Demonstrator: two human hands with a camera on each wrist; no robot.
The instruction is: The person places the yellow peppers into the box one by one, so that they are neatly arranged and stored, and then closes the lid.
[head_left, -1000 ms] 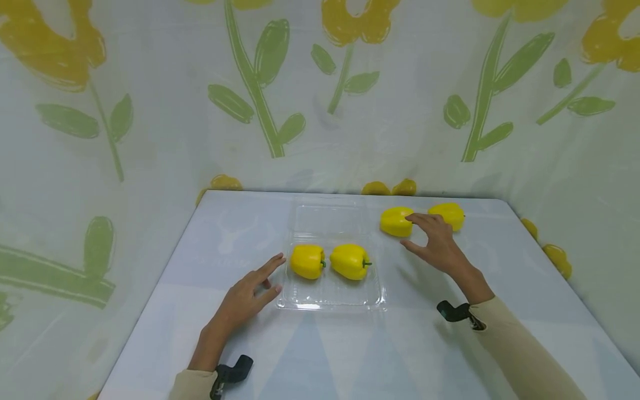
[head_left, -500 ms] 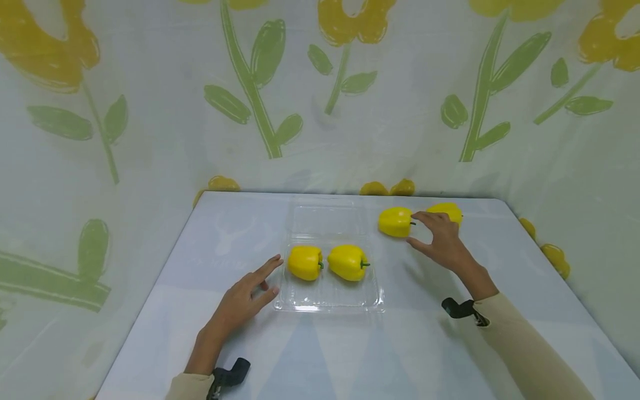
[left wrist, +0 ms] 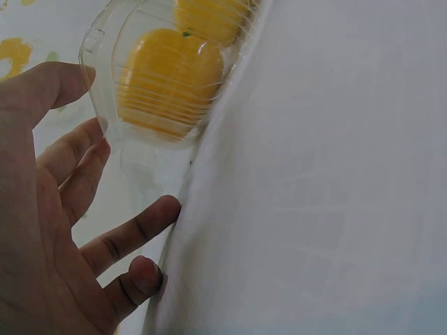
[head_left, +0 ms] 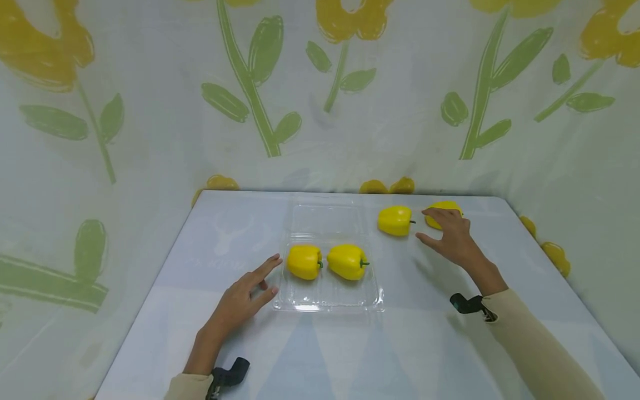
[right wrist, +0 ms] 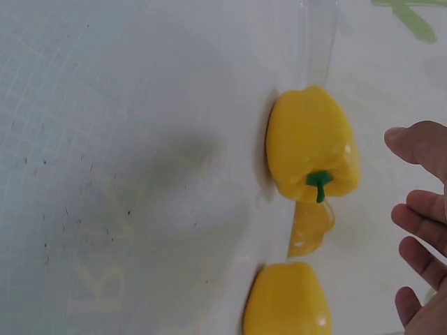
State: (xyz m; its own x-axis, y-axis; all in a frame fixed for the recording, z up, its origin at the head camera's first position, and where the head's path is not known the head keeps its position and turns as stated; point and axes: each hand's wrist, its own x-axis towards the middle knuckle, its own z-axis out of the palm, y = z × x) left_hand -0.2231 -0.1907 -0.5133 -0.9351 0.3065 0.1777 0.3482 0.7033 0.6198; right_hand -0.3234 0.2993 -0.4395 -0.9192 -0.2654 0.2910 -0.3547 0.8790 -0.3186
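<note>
Two yellow bell peppers, a left one [head_left: 303,262] and a right one [head_left: 346,262], lie side by side in a clear plastic clamshell box [head_left: 327,297]. My left hand [head_left: 244,294] is beside the box's left edge, fingers extended. In the left wrist view, its thumb and fingertips are right at the clear rim [left wrist: 99,105]. Farther right on the table, a third bell pepper [head_left: 394,221] lies with its green stem to the right. Overlapping the fourth bell pepper [head_left: 448,205], my right hand [head_left: 452,238] holds nothing, its thumb and fingers spread apart.
The box's raised clear lid [head_left: 327,218] extends toward the back of the white table [head_left: 240,222]. Behind it hangs a flower-printed curtain [head_left: 400,111]. Each wrist wears a black device, the left one [head_left: 232,372] and the right one [head_left: 467,304].
My right hand has drawn back rightward from the third bell pepper and now overlaps the fourth. The third pepper stays on the table. The left hand has hardly moved.
</note>
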